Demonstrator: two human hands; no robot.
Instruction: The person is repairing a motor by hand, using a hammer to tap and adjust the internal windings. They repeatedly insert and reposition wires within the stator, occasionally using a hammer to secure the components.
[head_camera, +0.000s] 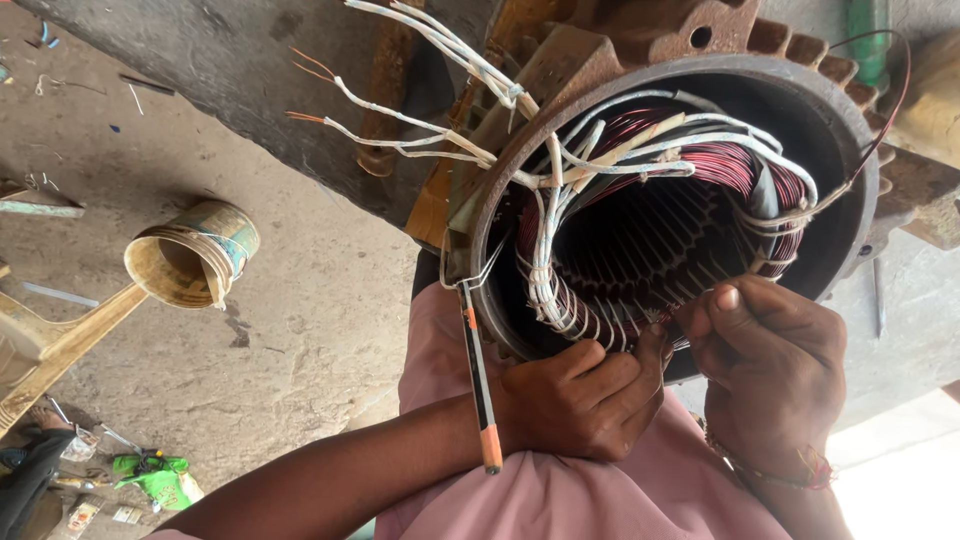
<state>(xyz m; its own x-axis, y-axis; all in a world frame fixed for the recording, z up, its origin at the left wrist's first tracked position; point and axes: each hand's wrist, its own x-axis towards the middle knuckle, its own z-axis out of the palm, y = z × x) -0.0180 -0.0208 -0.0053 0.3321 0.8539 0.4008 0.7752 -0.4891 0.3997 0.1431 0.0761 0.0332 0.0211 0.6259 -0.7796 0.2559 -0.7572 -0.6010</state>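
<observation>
A rusted motor stator housing (690, 70) is propped at the person's lap, its bore filled with red copper windings (660, 150) laced in white sleeved leads (440, 140). The left hand (585, 400) is curled narrowly at the lower rim, fingertips pressed on the lacing; whether anything is pinched between them cannot be told. The right hand (775, 370) is bunched just beside it, thumb on the coil edge. An orange-and-black tool (478, 380) is hung from the rim. The enamel could probably be scraped against slot edges if the coil is forced, and the tool could be knocked loose.
</observation>
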